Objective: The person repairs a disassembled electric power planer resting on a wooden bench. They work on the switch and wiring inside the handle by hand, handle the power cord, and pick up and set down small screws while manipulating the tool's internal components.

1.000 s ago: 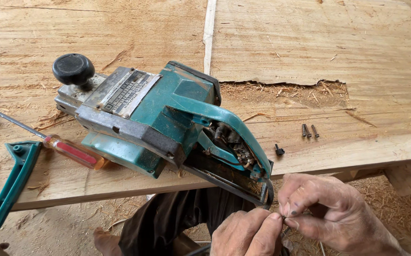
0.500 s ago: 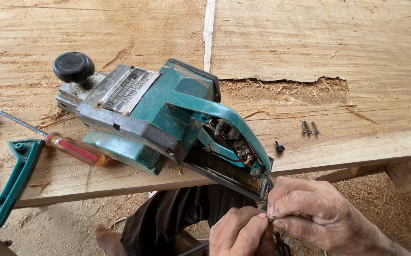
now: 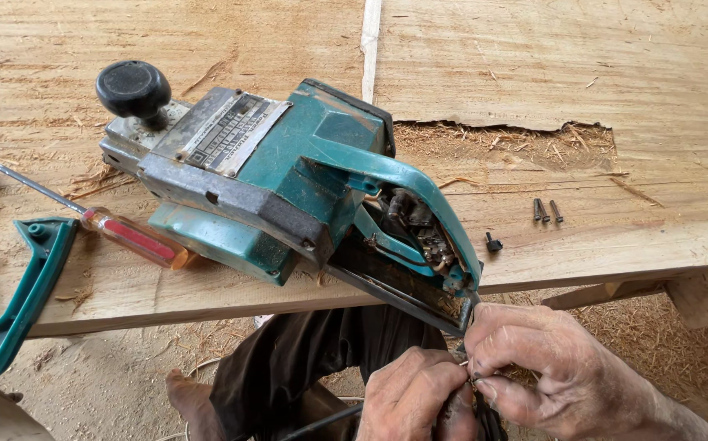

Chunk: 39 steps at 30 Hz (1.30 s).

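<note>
A red-handled screwdriver (image 3: 129, 236) and loose dark screws (image 3: 545, 211) lie on the wooden plank (image 3: 550, 73) around the teal electric planer (image 3: 288, 184). Below its opened handle, the left hand (image 3: 415, 396) and right hand (image 3: 545, 367) pinch the black cord (image 3: 484, 412) between closed fingertips.

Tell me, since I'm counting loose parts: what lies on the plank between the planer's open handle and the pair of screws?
In the head view, one small dark part lies on the plank between the planer and the screws; otherwise bare wood.

Saw rough wooden plank worktop (image 3: 599, 73) filling upper view, split gouge near its right edge. Sawdust-strewn dirt floor (image 3: 117, 367) below front edge. Daylight even.
</note>
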Available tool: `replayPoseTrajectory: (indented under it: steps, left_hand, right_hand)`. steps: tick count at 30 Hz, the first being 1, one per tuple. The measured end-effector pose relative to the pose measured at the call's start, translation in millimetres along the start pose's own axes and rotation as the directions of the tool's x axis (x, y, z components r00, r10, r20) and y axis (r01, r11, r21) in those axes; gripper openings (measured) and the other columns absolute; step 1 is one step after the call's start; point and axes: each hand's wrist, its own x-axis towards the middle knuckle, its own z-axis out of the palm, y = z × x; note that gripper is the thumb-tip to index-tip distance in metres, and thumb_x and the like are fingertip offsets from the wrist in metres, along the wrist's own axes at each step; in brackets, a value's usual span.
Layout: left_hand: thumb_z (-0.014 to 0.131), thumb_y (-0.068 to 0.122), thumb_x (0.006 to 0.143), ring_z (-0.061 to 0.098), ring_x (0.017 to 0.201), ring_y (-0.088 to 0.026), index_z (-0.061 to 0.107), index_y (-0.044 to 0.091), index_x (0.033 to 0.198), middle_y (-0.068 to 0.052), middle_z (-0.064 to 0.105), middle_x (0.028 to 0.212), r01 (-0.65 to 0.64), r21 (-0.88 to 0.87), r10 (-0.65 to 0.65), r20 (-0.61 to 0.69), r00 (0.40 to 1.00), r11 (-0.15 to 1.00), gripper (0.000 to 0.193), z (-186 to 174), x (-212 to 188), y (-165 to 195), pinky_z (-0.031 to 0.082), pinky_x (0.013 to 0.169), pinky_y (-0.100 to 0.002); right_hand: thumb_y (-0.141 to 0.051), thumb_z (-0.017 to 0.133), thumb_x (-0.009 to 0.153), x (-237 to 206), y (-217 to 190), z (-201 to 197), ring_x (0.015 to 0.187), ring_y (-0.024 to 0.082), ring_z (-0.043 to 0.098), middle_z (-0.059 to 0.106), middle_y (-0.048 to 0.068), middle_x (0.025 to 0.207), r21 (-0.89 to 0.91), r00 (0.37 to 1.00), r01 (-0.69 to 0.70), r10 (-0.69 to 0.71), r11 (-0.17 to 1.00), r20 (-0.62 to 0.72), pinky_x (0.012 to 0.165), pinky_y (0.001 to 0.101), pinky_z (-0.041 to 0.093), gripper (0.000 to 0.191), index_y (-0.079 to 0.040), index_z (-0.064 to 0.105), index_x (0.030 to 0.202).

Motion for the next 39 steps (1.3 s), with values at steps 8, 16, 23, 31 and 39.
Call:
replayPoseTrajectory:
  steps: [8,16,23,31,39]
  left_hand:
    - [0.068,0.002,0.089,0.077,0.079,-0.021,0.063,0.002,0.092,-0.013,0.073,0.087,0.178,-0.197,-0.199,-0.089,0.976,0.964,0.006,18,-16,-5,0.064,0.073,-0.033]
    - [0.066,0.011,0.091,0.065,0.072,-0.011,0.067,-0.004,0.086,-0.013,0.073,0.081,0.591,-0.770,-0.651,0.323,0.686,0.241,0.016,23,-41,-11,0.051,0.067,-0.028]
    - [0.068,0.007,0.092,0.068,0.075,-0.017,0.066,-0.004,0.088,-0.014,0.071,0.083,0.499,-0.695,-0.577,0.147,0.803,0.517,0.012,20,-31,-2,0.055,0.070,-0.031]
    - [0.079,0.001,0.090,0.071,0.088,-0.026,0.061,-0.002,0.102,-0.015,0.066,0.101,-0.189,0.227,0.177,0.073,0.982,0.955,0.022,-9,-6,5,0.064,0.081,-0.036]
    - [0.076,-0.001,0.089,0.070,0.092,-0.032,0.057,-0.006,0.112,-0.020,0.064,0.110,-0.357,0.297,0.333,0.129,0.934,0.886,0.030,-14,-2,-8,0.064,0.089,-0.045]
  right_hand:
    - [-0.006,0.070,0.087,-4,2,2,0.075,0.020,0.067,0.067,0.004,0.089,-0.077,0.995,0.097,-0.096,0.992,0.012,0.061,0.0322,0.055,0.015,-0.009,0.060,0.097]
    - [-0.004,0.069,0.093,1,2,2,0.066,0.019,0.064,0.065,0.005,0.082,-0.061,0.974,0.222,-0.219,0.973,0.055,0.054,0.0334,0.050,0.011,-0.007,0.058,0.095]
    - [-0.007,0.070,0.090,0,1,5,0.068,0.019,0.065,0.065,0.004,0.083,-0.095,0.984,0.176,-0.172,0.980,0.044,0.057,0.0348,0.050,0.012,-0.008,0.059,0.094]
    - [-0.010,0.070,0.092,-14,15,6,0.078,0.023,0.069,0.067,0.004,0.089,-0.112,0.987,0.153,-0.146,0.982,0.069,0.068,0.0366,0.057,0.012,-0.010,0.059,0.097]
    - [-0.012,0.067,0.094,-9,13,8,0.079,0.020,0.073,0.069,0.003,0.086,-0.151,0.990,0.138,-0.137,0.979,0.020,0.083,0.0395,0.060,0.009,-0.011,0.059,0.093]
